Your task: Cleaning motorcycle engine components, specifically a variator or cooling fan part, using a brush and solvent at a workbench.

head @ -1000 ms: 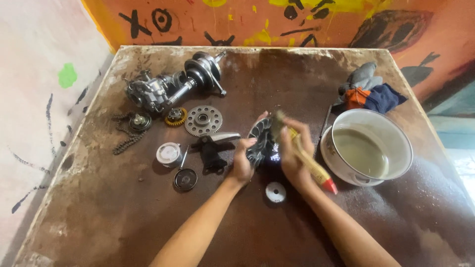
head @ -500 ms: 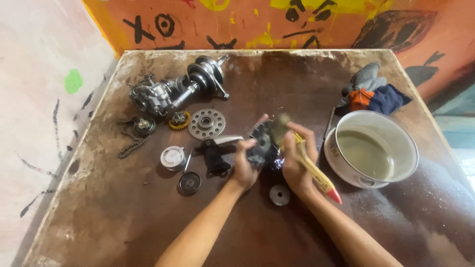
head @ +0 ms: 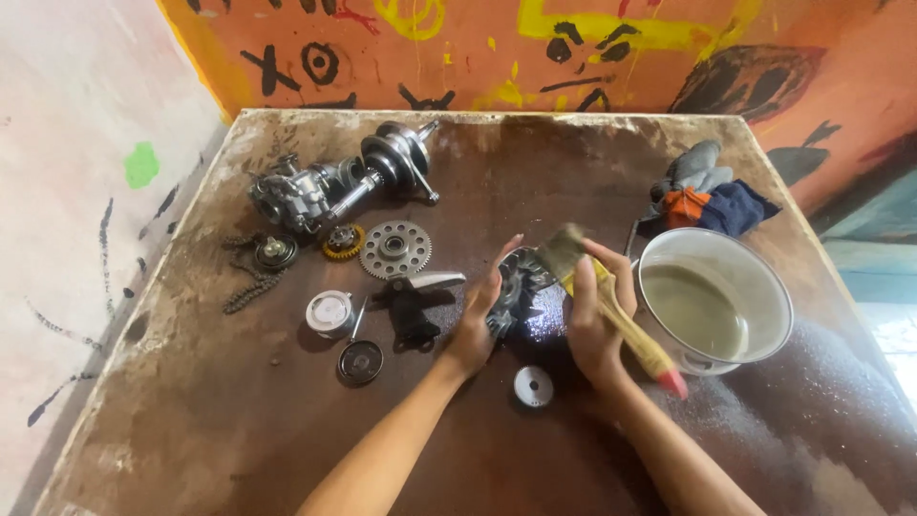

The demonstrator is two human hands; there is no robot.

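The left hand (head: 475,330) is gripping a dark finned part (head: 521,291) while the right hand (head: 594,320) is holding a brush (head: 611,306) against it. A bowl (head: 755,287) is sitting just right, and bare desk (head: 191,430) is lying open near the front-left edge.

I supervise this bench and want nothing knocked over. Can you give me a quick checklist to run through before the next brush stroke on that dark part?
1. Left hand steadies the dark round part: ok.
2. Right hand grips the paintbrush, bristles at the part: ok.
3. Bowl of liquid stands upright, close beside the right hand: ok, though near.
4. Small round disc lies between the forearms, apart from both: ok.
5. Part clean all round: cannot tell, far side hidden.
6. Toothed gear and the other parts lie left of the hands: ok.
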